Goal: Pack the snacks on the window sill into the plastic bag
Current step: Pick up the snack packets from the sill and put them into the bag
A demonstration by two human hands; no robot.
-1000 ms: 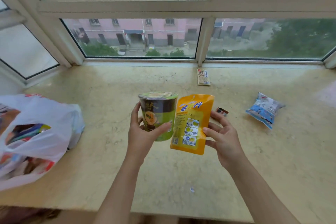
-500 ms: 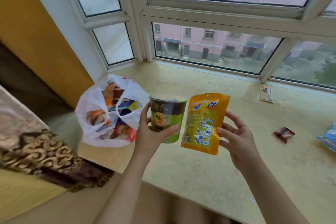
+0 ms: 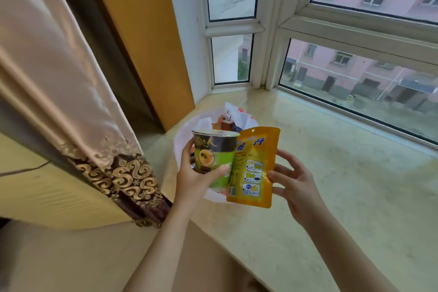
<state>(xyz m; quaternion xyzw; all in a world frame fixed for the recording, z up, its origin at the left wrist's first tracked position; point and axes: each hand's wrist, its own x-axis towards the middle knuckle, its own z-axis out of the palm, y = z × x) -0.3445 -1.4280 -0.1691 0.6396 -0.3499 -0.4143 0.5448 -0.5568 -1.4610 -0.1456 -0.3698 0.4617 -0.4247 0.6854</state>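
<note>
Item count, positions referenced to the plastic bag:

- Plastic bags: one, white, lying on the window sill at its left end.
- Cup noodle containers: one, green and dark, in front of the bag, gripped by the left hand.
- Snack pouches: one, yellow pouch, in front of the bag and to its right, pinched by the right hand.
- Hands: two.
- Packets inside the bag: several; exact number cannot be determined.
- Curtains: one, left of the bag.
</note>
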